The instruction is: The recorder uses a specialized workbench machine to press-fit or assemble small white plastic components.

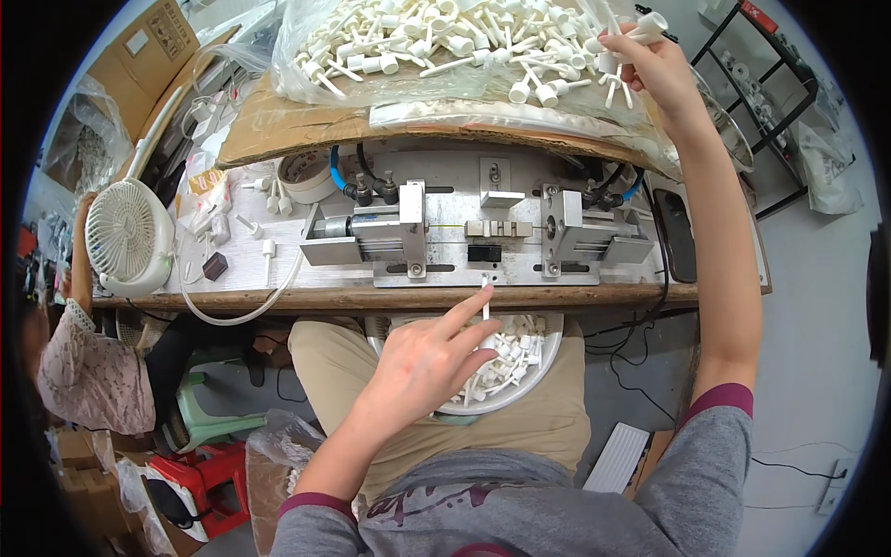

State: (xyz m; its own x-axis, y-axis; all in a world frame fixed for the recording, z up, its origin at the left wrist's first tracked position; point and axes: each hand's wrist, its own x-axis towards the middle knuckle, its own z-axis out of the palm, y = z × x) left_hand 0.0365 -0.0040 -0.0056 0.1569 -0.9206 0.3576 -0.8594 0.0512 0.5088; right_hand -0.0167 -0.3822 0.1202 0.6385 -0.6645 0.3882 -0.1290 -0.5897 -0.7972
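Currently, right hand: raised at the far right edge of the heap; I read the right hand's [657,76] fingers as closed around a small bunch of white parts [653,26], cup ends and stems poking out at several angles.
Left hand: low, in front of the metal fixture [414,227]; the left hand's [418,364] fingers are spread, with a single white stem [485,311] at their tips. I cannot tell whether it is pinched or merely touched.
Stock: a loose heap [445,42] on plastic film over cardboard [278,130] above the table [269,299]; more parts lie in the white bowl [556,347] on the lap.
Weight: light, I judge; several sit easily in one hand.
Stiffness: looks like hard moulded plastic; I expect no give in the cup and perhaps slight flex along the thin stem.
Surface: smooth, so probably a little slippery; rounded cups may roll under my fingers.
Fragility: low overall; the slender stem seems the weak spot if levered sideways.
Tangling: stems cross in the heap, so I would lift gently and shake strays loose.
Hold: I would pinch one mid-stem, or around the cup wall for a firmer grip.
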